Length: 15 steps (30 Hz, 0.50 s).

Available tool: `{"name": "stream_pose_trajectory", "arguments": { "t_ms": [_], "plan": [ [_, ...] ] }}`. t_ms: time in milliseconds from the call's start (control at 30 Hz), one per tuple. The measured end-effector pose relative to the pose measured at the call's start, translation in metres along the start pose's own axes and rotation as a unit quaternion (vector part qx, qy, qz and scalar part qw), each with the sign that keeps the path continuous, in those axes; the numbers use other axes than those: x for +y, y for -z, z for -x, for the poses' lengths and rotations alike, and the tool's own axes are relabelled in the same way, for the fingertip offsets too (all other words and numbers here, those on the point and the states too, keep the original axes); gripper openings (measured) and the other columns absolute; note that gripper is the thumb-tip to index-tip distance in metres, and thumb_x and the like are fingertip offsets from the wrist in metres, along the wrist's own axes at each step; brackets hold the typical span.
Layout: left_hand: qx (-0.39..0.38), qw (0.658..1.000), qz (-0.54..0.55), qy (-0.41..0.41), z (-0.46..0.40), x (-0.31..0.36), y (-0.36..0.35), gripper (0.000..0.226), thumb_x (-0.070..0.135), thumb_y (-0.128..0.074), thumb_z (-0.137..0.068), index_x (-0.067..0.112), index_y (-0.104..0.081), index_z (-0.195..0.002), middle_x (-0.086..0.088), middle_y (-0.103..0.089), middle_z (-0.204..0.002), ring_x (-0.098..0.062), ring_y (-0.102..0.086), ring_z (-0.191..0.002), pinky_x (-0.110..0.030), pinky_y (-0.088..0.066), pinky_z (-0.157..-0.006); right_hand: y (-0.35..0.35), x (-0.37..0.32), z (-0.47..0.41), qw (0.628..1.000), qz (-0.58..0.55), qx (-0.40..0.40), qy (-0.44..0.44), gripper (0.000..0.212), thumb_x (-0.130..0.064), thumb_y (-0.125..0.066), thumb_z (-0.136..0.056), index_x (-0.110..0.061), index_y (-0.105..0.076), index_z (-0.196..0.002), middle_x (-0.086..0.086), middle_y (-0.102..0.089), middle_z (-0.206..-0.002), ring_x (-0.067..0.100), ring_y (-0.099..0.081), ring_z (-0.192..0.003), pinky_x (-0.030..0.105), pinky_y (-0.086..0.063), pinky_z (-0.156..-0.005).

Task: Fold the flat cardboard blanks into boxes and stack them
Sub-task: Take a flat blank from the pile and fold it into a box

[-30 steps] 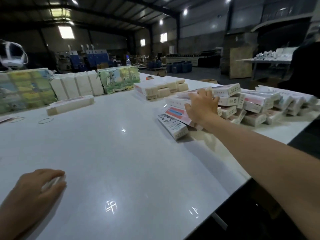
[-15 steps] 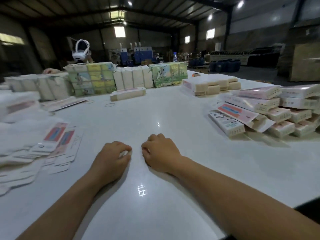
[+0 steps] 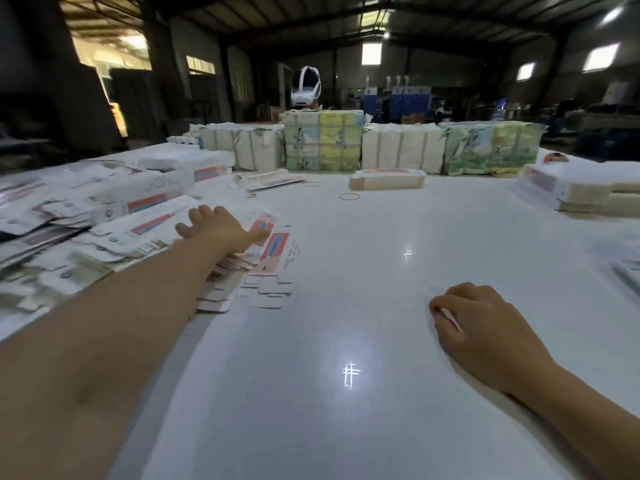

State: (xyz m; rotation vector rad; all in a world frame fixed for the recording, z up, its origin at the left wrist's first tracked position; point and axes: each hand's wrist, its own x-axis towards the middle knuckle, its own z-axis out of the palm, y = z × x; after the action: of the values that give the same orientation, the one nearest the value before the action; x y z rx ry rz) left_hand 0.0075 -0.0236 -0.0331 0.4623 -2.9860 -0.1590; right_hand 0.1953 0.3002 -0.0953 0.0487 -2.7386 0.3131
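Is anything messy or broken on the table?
Yes. The flat blanks on the left lie in a sloppy, sliding heap, not a neat stack. Loose rubber bands lie scattered, and the white bundle's wrapping looks torn.

Dim hall, tabletop glare, edge blur

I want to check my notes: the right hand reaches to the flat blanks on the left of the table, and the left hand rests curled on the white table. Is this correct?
The hands are swapped. In the head view the left hand reaches to the flat blanks, and the right hand rests curled on the white table.
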Motion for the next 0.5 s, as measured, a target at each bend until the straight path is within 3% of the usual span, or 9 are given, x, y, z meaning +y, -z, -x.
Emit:
{"name": "stream_pose_trajectory", "arguments": {
  "t_ms": [100,267,433,500],
  "plan": [
    [0.011,1.000,-0.023,-0.016,-0.022,-0.007,-0.011,0.114,0.083,-0.060,-0.058,0.008,-0.029,-0.139,-0.018,-0.029,-0.143,-0.035,-0.028,-0.130,-0.050,-0.027,-0.102,-0.001,0.001,-0.001,1.000,-0.007,-0.003,-0.005,0.024,-0.030,-0.048,-0.092,-0.032,-0.064,-0.110,-0.015,-0.054,-0.114,0.008,-0.041,-0.102,0.025,-0.030,-0.082],
    [-0.027,0.997,0.074,-0.005,-0.048,-0.012,-0.003,0.069,0.060,-0.072,-0.069,0.007,-0.050,-0.108,-0.016,-0.057,-0.114,-0.034,-0.053,-0.106,-0.045,-0.042,-0.097,0.002,-0.001,0.001,1.000,-0.022,-0.002,-0.016,0.023,-0.027,-0.052,-0.091,-0.029,-0.066,-0.109,-0.012,-0.056,-0.114,0.011,-0.044,-0.104,0.028,-0.033,-0.084],
    [0.127,0.990,0.057,-0.014,-0.025,0.009,-0.005,0.052,0.039,-0.070,-0.081,0.009,-0.045,-0.114,-0.013,-0.056,-0.101,-0.030,-0.055,-0.093,-0.040,-0.043,-0.079,0.004,-0.003,0.002,1.000,-0.010,-0.008,-0.012,0.025,-0.029,-0.048,-0.093,-0.029,-0.064,-0.112,-0.012,-0.054,-0.116,0.013,-0.045,-0.106,0.028,-0.035,-0.087],
    [0.127,0.979,0.146,-0.059,-0.010,0.023,0.004,0.040,0.028,-0.065,-0.086,0.011,-0.043,-0.114,-0.012,-0.056,-0.099,-0.030,-0.056,-0.089,-0.040,-0.048,-0.073,0.004,-0.003,0.002,1.000,-0.008,-0.007,-0.012,0.025,-0.030,-0.046,-0.093,-0.029,-0.063,-0.112,-0.011,-0.054,-0.116,0.014,-0.045,-0.107,0.030,-0.036,-0.089]
  ]
}}
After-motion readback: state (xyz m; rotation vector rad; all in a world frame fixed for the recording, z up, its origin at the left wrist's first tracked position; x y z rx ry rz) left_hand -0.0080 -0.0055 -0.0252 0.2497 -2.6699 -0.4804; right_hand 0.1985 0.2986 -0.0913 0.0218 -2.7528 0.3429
